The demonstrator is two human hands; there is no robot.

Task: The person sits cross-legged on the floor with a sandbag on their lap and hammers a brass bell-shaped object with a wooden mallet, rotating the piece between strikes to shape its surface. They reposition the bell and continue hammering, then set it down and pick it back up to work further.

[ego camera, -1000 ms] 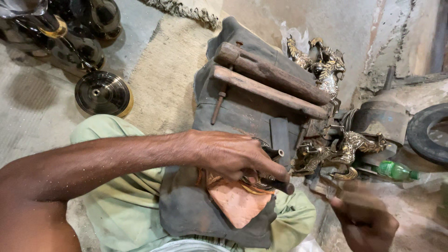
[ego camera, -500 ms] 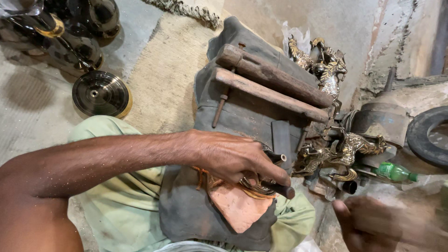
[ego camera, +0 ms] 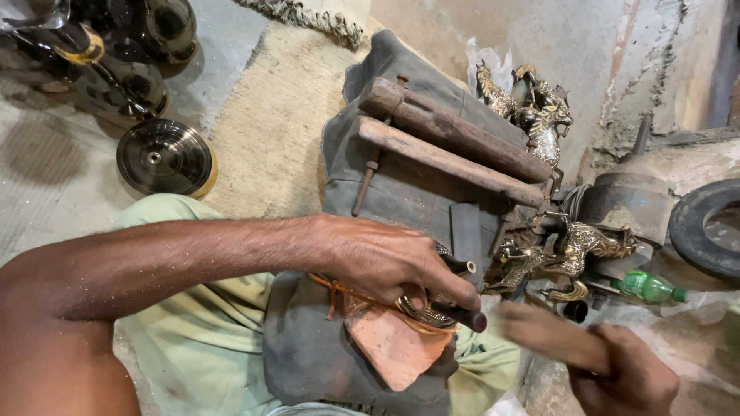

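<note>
My left hand (ego camera: 385, 262) reaches in from the left and presses down on a round brass piece (ego camera: 420, 312) lying on grey cloth (ego camera: 324, 354) over my lap. Its fingers pinch a dark metal punch (ego camera: 462, 314) against the brass. A flat reddish slab (ego camera: 393, 347) lies just under the brass. My right hand (ego camera: 628, 377), at the lower right, grips a wooden mallet handle (ego camera: 551, 339). The handle is blurred with motion and points at the punch's end.
Two rough wooden bars (ego camera: 451, 142) lie on the grey cloth ahead. Brass horse figurines (ego camera: 574, 250) and another brass figure (ego camera: 532, 104) stand at the right, beside a green bottle (ego camera: 647, 286) and a tyre (ego camera: 705, 227). Dark round metal vessels (ego camera: 166, 158) sit at the upper left on the floor.
My right hand has swung the wooden handle leftward toward the punch. My left hand stays in place on the brass piece.
</note>
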